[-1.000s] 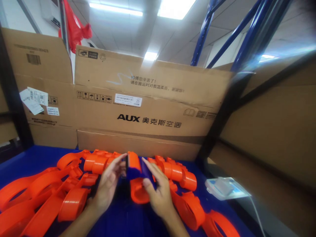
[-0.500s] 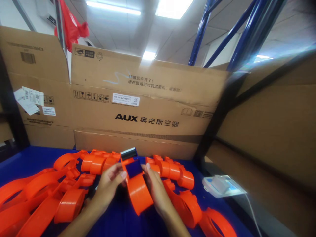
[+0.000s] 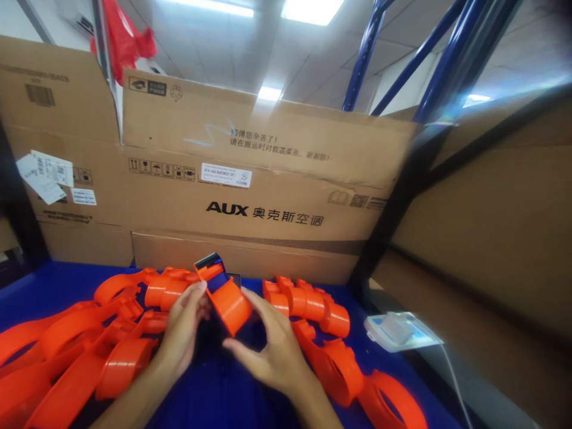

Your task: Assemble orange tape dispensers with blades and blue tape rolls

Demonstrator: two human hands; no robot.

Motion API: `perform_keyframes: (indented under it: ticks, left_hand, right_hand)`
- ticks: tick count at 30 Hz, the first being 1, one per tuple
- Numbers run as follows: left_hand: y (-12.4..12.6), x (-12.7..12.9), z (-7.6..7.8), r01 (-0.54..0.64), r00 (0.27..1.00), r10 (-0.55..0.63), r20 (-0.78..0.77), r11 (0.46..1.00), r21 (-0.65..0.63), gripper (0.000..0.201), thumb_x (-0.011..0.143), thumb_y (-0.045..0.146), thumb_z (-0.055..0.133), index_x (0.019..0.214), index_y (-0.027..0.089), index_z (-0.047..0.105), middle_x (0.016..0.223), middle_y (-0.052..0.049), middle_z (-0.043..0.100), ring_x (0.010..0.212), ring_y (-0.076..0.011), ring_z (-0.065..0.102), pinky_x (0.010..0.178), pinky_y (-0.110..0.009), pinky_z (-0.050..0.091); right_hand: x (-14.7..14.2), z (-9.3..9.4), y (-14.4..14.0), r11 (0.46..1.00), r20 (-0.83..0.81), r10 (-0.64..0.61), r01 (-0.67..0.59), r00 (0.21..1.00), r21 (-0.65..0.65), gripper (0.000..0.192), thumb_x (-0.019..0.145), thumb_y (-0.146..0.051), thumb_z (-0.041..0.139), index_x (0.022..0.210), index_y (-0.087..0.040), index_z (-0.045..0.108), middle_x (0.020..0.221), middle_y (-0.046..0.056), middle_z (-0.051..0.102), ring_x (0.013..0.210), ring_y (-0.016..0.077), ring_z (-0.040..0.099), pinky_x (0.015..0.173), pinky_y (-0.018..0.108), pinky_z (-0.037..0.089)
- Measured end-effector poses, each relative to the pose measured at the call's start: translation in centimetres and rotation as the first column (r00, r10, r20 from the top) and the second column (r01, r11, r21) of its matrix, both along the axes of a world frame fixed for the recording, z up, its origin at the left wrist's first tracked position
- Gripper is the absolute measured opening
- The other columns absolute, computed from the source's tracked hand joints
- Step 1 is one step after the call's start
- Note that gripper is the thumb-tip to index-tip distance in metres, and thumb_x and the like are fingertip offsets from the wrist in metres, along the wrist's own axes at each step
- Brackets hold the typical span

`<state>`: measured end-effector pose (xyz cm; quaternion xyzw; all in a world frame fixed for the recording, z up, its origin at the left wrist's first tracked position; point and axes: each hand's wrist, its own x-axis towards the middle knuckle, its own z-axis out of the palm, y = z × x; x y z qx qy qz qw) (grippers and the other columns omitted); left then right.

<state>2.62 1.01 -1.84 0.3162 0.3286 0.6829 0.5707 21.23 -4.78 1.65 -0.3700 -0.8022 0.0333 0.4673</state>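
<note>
An orange tape dispenser (image 3: 230,305) with a blue inner piece and a dark serrated cutter end is held tilted over the blue surface. My left hand (image 3: 185,319) is closed on its left side, the thumb pressed along the edge and the other fingers partly hidden behind. To the right, my right hand (image 3: 270,345) has its thumb and fingers spread apart. Its index fingertip is close to the dispenser's round hub; whether they touch, I cannot tell. A dark flat edge (image 3: 236,278) shows behind the dispenser, mostly covered.
More orange dispenser bodies lie in rows on the left (image 3: 125,366) and on the right (image 3: 335,316) of the blue tabletop (image 3: 210,399). Cardboard (image 3: 268,238) walls the back. A white box with a cable (image 3: 402,332) sits at the right edge, near a dark rack post (image 3: 384,220).
The dispenser has moved left and slightly up and tilted further left with my left hand. My right hand's thumb and fingers have spread, and the thumb now shows below the hub.
</note>
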Motion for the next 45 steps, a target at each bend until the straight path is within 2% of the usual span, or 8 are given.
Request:
perform_keyframes:
  ticks: [6, 13, 20, 24, 33, 38, 41, 45]
  left_hand:
    - [-0.5, 0.1, 0.4, 0.095, 0.994, -0.095, -0.055, 0.995, -0.013, 0.047, 0.075, 0.05, 0.078, 0.11, 0.018, 0.073, 0.097, -0.008, 0.076, 0.077, -0.0186, 0.067, 0.061, -0.026, 0.046]
    - [0.0, -0.2, -0.5, 0.045, 0.992, -0.045, -0.116, 0.999, -0.002, 0.05, 0.077, 0.05, 0.075, 0.117, 0.021, 0.071, 0.117, -0.01, 0.072, 0.103, -0.0204, 0.062, 0.077, -0.027, 0.047]
    - [0.0, -0.2, -0.4, 0.056, 0.995, -0.055, -0.08, 0.998, 0.019, 0.044, 0.074, 0.049, 0.078, 0.107, 0.02, 0.074, 0.106, -0.006, 0.072, 0.095, -0.0192, 0.062, 0.075, -0.027, 0.046]
    - [-0.2, -0.1, -0.3, 0.055, 0.997, -0.053, -0.055, 0.998, 0.034, 0.041, 0.075, 0.047, 0.077, 0.105, 0.02, 0.075, 0.104, -0.006, 0.071, 0.094, -0.0194, 0.062, 0.074, -0.027, 0.046]
    - [-0.8, 0.0, 0.1, 0.123, 0.992, -0.122, -0.019, 0.988, 0.088, 0.033, 0.083, 0.045, 0.071, 0.103, 0.019, 0.073, 0.092, -0.004, 0.068, 0.09, -0.0185, 0.059, 0.075, -0.027, 0.047]
    - [-0.7, -0.2, 0.0, 0.135, 0.991, -0.133, -0.029, 0.986, 0.1, 0.033, 0.085, 0.045, 0.069, 0.104, 0.018, 0.073, 0.092, -0.005, 0.067, 0.09, -0.0189, 0.059, 0.074, -0.028, 0.048]
    - [-0.7, -0.2, -0.1, 0.137, 0.99, -0.133, -0.044, 0.986, 0.098, 0.033, 0.085, 0.044, 0.069, 0.104, 0.018, 0.072, 0.092, -0.005, 0.066, 0.09, -0.019, 0.059, 0.074, -0.028, 0.048]
    - [-0.8, -0.2, -0.1, 0.142, 0.989, -0.137, -0.058, 0.986, 0.09, 0.032, 0.086, 0.044, 0.068, 0.104, 0.018, 0.072, 0.091, -0.005, 0.066, 0.09, -0.0191, 0.058, 0.073, -0.027, 0.047]
  right_hand:
    - [-0.3, -0.5, 0.5, 0.996, -0.026, -0.076, 0.077, 0.997, 0.04, 0.067, 0.085, -0.035, 0.074, 0.146, -0.025, 0.047, 0.111, 0.01, 0.073, 0.086, 0.0259, 0.07, 0.081, 0.04, 0.059]
    - [1.1, -1.2, 2.6, 0.912, -0.146, -0.395, 0.369, 0.907, -0.176, 0.058, 0.088, -0.045, 0.066, 0.139, -0.02, 0.055, 0.064, 0.0, 0.069, 0.05, 0.0214, 0.063, 0.054, 0.035, 0.055]
    - [1.0, -2.5, 4.0, 0.857, 0.002, -0.5, 0.496, 0.866, -0.142, 0.057, 0.089, -0.05, 0.061, 0.135, -0.017, 0.059, 0.1, 0.013, 0.077, 0.074, 0.0295, 0.073, 0.067, 0.04, 0.057]
    - [0.6, -3.0, 4.3, 0.814, 0.145, -0.543, 0.561, 0.827, -0.154, 0.053, 0.093, -0.047, 0.056, 0.135, -0.016, 0.058, 0.103, 0.014, 0.077, 0.084, 0.0303, 0.074, 0.077, 0.04, 0.056]
    - [-0.6, -3.9, 4.6, 0.748, 0.327, -0.582, 0.648, 0.745, -0.144, 0.047, 0.094, -0.039, 0.057, 0.135, -0.016, 0.056, 0.13, 0.018, 0.064, 0.11, 0.0346, 0.068, 0.086, 0.042, 0.055]
    - [-0.4, -3.8, 4.6, 0.789, 0.269, -0.548, 0.596, 0.792, -0.15, 0.045, 0.094, -0.035, 0.056, 0.131, -0.011, 0.058, 0.129, 0.02, 0.065, 0.114, 0.0337, 0.066, 0.09, 0.041, 0.054]
    - [0.3, -3.2, 4.3, 0.825, 0.231, -0.496, 0.537, 0.837, -0.176, 0.035, 0.096, -0.034, 0.049, 0.118, -0.013, 0.067, 0.109, 0.017, 0.075, 0.103, 0.0301, 0.071, 0.09, 0.038, 0.053]
    - [1.9, -1.9, 3.9, 0.813, 0.214, -0.502, 0.542, 0.838, -0.214, 0.037, 0.096, -0.022, 0.041, 0.122, -0.014, 0.066, 0.103, 0.013, 0.077, 0.095, 0.0266, 0.073, 0.088, 0.036, 0.053]
